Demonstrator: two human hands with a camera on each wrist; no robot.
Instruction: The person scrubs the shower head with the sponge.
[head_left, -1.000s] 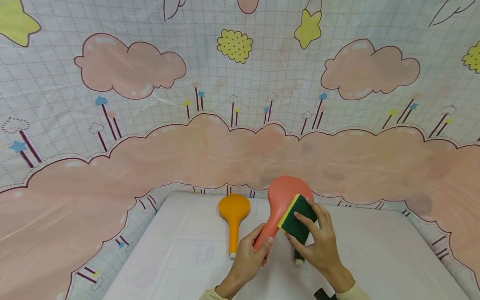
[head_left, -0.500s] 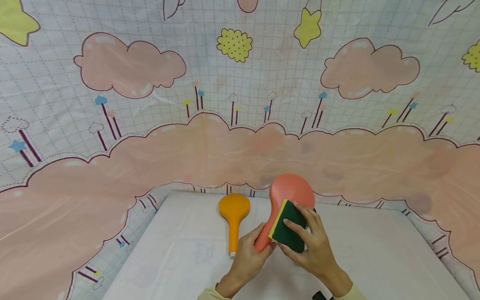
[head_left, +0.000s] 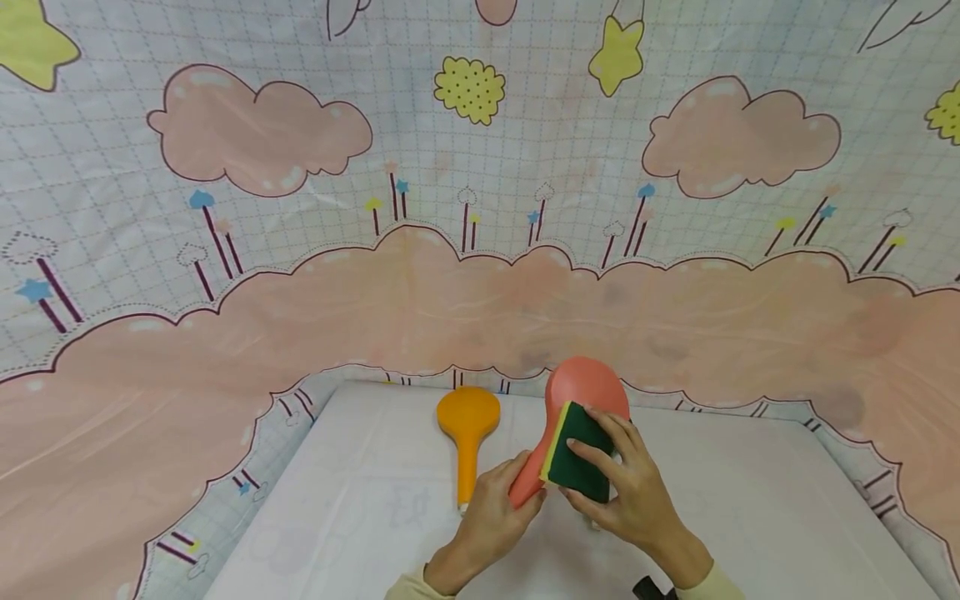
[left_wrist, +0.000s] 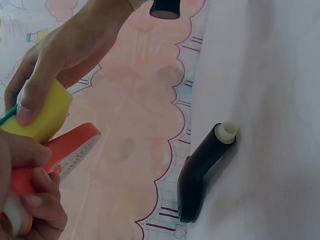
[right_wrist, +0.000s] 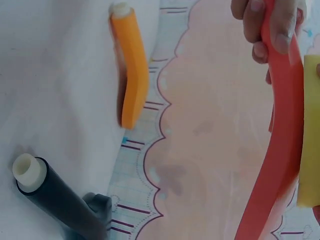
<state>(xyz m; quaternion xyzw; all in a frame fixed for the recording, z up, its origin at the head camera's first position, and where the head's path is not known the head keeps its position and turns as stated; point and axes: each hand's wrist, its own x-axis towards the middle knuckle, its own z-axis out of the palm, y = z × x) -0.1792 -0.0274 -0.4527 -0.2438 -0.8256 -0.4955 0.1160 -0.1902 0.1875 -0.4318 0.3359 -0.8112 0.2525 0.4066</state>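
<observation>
My left hand (head_left: 491, 517) grips the handle of a coral-red shower head (head_left: 581, 387), raised above the table with its round head pointing away. Spray holes show on its face in the left wrist view. In my right hand (head_left: 637, 492) is a sponge (head_left: 581, 458), its dark green side toward the fingers and its yellow side (left_wrist: 55, 110) against the shower head, near where handle meets head. An orange shower head (head_left: 468, 442) lies to the left. Behind the hands lies a black shower head (left_wrist: 200, 175), mostly hidden in the head view but plain in both wrist views.
The white table (head_left: 322, 517) runs back to a patterned cloth (head_left: 465, 317) with clouds and stars, which hangs behind it. A small black object (head_left: 651, 588) sits by the right wrist at the bottom edge.
The sponge in my right hand has slid down and left along the shower head, toward the handle. The shower head has shifted slightly right. The left hand keeps its grip.
</observation>
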